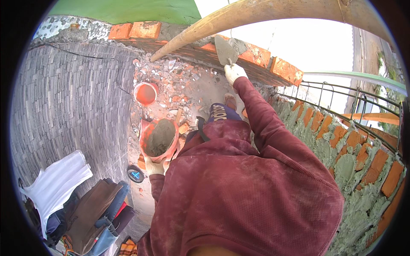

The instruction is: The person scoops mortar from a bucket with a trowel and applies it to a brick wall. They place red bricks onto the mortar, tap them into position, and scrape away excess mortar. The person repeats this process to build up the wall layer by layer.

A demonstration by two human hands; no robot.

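Note:
My gloved right hand grips a pointed trowel, its blade at the top of a low brick wall beside a lump of grey mortar. My gloved left hand holds the near side of an orange bucket containing grey mortar. A smaller orange bucket stands farther forward on the debris-strewn ground.
A bamboo pole leans across the wall. On the right are a mortar-covered brick wall and steel rebar. A grey tile-patterned wall is on the left, with hanging clothes. Rubble covers the ground.

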